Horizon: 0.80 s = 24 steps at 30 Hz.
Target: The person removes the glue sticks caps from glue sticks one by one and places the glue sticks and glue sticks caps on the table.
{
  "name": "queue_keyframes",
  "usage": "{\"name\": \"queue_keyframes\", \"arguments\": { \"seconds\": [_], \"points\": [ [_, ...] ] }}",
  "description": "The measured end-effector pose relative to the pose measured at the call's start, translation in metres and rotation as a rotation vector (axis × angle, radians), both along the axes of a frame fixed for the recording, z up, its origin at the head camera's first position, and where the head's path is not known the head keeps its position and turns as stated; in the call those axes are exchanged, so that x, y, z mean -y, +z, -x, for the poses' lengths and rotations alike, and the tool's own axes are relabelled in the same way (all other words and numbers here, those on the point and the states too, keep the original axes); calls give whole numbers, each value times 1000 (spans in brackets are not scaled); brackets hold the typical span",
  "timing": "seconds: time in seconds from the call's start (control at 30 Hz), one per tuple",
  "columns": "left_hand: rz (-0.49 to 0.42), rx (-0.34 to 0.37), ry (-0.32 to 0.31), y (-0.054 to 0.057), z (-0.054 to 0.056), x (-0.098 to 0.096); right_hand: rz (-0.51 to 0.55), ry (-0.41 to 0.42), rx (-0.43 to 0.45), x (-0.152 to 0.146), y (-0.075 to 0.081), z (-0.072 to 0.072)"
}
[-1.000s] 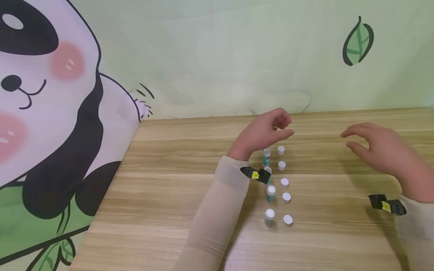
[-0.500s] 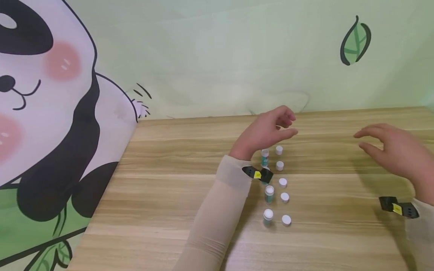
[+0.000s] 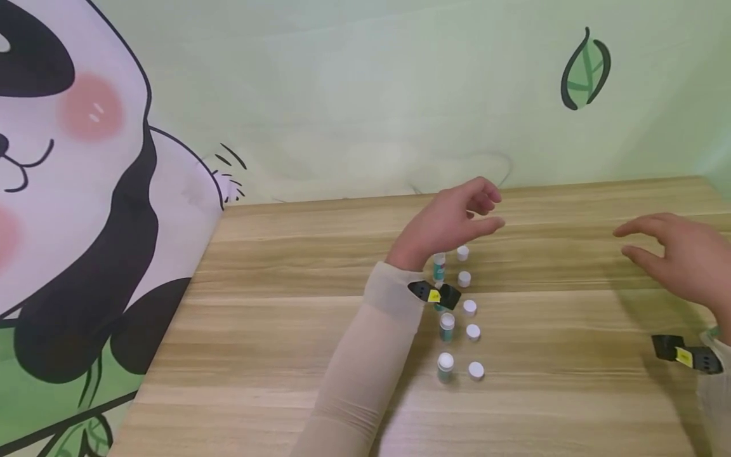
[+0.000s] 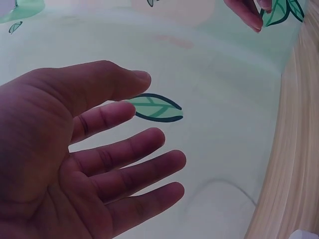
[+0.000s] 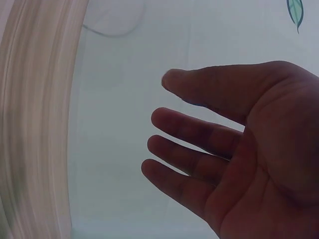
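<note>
My left hand [image 3: 448, 223] hovers above the far end of a column of small teal-and-white bottles, its fingers relaxed and holding nothing. In the left wrist view the palm and fingers of the left hand [image 4: 104, 149] are bare. The nearest bottle [image 3: 445, 367] and another bottle [image 3: 447, 327] stand upright; further bottles, such as one [image 3: 438, 268], are partly hidden by the left wrist. Several white caps lie to their right, among them a near cap [image 3: 476, 370] and a far cap [image 3: 462, 253]. Off to the right, my right hand [image 3: 679, 257] hangs over the table, fingers loosely bent, with nothing in it.
The wooden table [image 3: 274, 330] meets a pale green wall cloth [image 3: 342, 95] at its back edge. A printed panda [image 3: 103, 254] covers the left side of the cloth, and a printed leaf [image 3: 585, 73] is at upper right. Black wrist cameras sit on both sleeves.
My right hand has moved to the right, farther from the bottles. The left hand stays nearly in place, while the bottles and caps shift slightly left in view as the head turns.
</note>
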State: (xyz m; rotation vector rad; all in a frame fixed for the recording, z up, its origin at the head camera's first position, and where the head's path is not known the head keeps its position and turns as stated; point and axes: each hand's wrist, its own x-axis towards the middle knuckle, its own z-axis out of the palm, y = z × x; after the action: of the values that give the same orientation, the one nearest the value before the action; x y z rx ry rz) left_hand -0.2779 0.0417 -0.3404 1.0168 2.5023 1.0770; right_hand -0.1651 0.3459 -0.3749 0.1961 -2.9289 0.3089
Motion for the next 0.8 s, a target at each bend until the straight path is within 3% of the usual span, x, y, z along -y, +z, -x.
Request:
{"name": "queue_keyframes", "arguments": {
  "seconds": [0.33,0.63,0.8],
  "points": [
    [15,-12,-6,3,-2,2,6,-51,32,-10,-1,-4],
    [30,-27,-20,5,-4,-3,133,-10,-64,-31,-8,-16],
    [38,-22,-34,7,-6,-7,186,-70,-58,-37,-12,-20]
  ]
}}
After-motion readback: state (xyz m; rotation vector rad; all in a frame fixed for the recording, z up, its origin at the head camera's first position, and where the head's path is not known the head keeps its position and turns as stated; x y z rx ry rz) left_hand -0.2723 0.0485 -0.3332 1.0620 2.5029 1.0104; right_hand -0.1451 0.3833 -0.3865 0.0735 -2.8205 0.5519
